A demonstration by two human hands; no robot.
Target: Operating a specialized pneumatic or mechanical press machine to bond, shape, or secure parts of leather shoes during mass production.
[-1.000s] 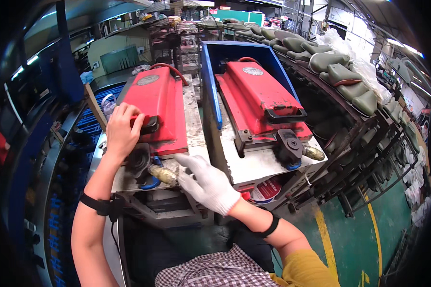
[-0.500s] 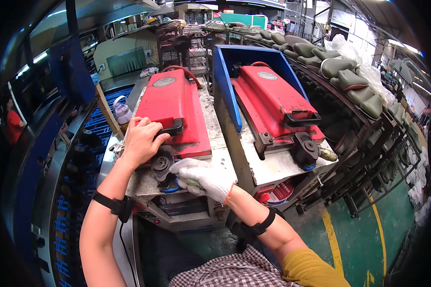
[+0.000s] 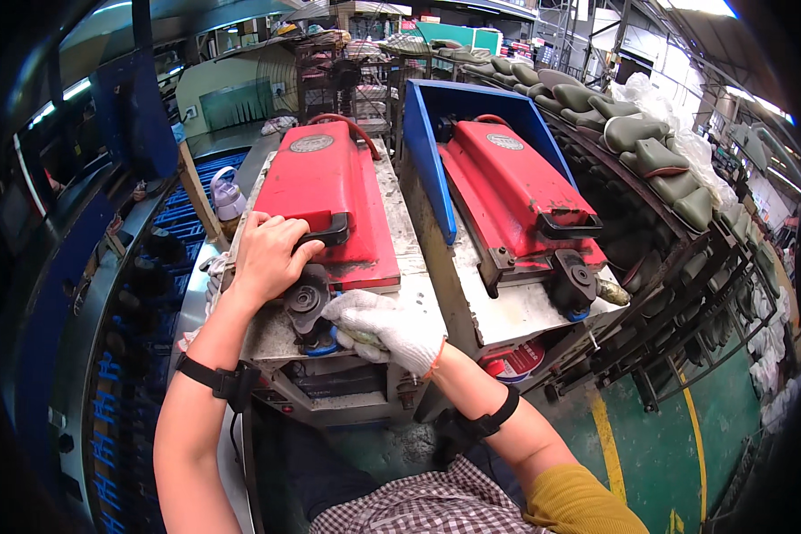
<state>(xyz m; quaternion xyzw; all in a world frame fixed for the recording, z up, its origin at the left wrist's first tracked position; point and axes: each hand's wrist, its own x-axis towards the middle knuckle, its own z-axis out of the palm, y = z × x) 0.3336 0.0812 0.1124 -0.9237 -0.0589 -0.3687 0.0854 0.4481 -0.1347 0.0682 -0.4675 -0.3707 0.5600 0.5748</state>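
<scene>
My bare left hand (image 3: 271, 258) is closed round the black handle (image 3: 327, 233) at the front of the left red machine cover (image 3: 325, 191). The cover lies low on its pale, worn machine top (image 3: 409, 254). Just below the handle sits a round black knob-like part (image 3: 307, 301) with a blue base. To its right, my right hand (image 3: 383, 327), in a white knitted glove, is closed on a stubby greenish handle (image 3: 362, 337). The fingers hide most of that handle, and only a sliver shows.
A second red-covered machine (image 3: 521, 187) with a blue guard (image 3: 429, 151) stands to the right. Beyond it, a rack (image 3: 667, 303) carries several olive-green saddle-shaped pieces (image 3: 636, 129). A lilac bottle (image 3: 227, 196) stands at left, by blue racking (image 3: 187, 209). Yellow lines (image 3: 608, 445) mark the green floor.
My view has shifted slightly, so the scene sits a little differently in it. Both hands keep their holds, and the left cover stays down. The red-clad person at far left has left the view.
</scene>
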